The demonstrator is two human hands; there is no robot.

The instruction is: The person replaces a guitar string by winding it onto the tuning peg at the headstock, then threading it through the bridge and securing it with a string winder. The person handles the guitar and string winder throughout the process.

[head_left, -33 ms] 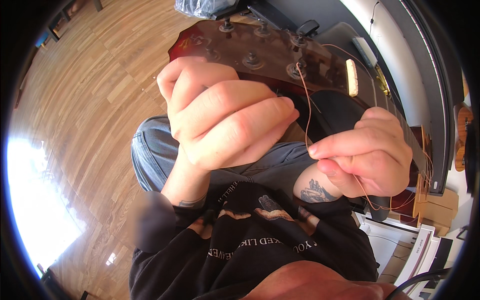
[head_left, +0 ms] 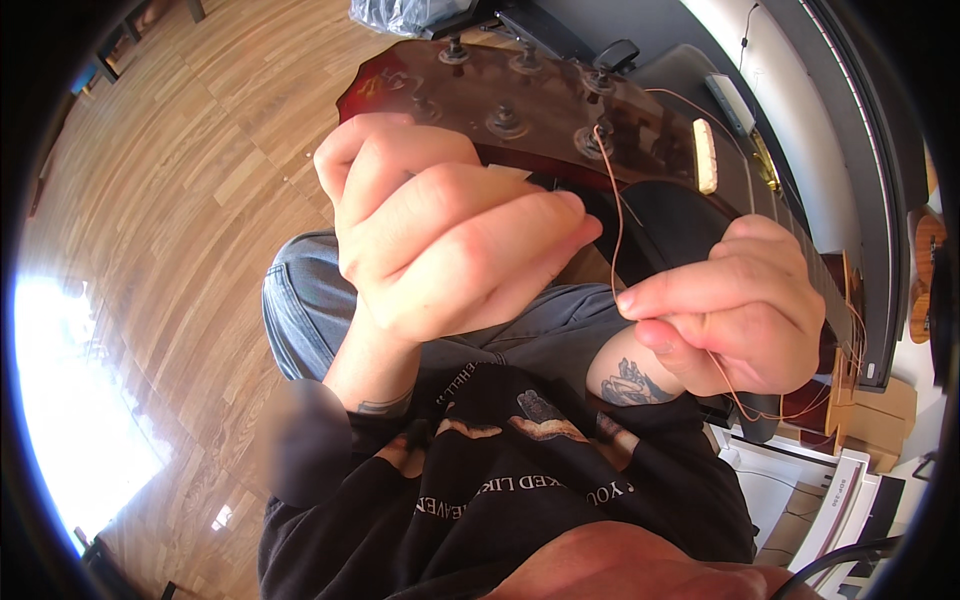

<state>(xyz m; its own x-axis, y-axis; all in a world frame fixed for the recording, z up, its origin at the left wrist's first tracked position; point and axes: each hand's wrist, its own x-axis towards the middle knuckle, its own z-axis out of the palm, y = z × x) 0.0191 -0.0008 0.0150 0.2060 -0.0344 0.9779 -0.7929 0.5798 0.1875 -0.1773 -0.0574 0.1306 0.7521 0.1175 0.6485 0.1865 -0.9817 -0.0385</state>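
Note:
A dark red-brown guitar headstock [head_left: 555, 95] slants across the top of the view, with several metal tuning posts along it. From the nearest post [head_left: 594, 143] a copper-coloured guitar string [head_left: 616, 235] runs down to my right hand [head_left: 735, 300], which pinches it between thumb and forefinger. The rest of that string curls loosely below the hand. My left hand [head_left: 455, 235] is closed at the headstock's near edge. Its curled fingers hide whatever they grip there. The pale nut [head_left: 705, 156] shows where the neck begins.
The neck extends to the right, beside a dark keyboard-like instrument [head_left: 880, 200]. My jeans-clad legs [head_left: 310, 290] lie beneath my hands. Wooden floor [head_left: 180, 180] spreads to the left. At lower right are a white case-like object [head_left: 840, 500] and a cardboard box [head_left: 885, 425].
My left hand's fingers have turned slightly, with the thumb and forefinger tips shifting a little. The right hand and the pinched string stay in place.

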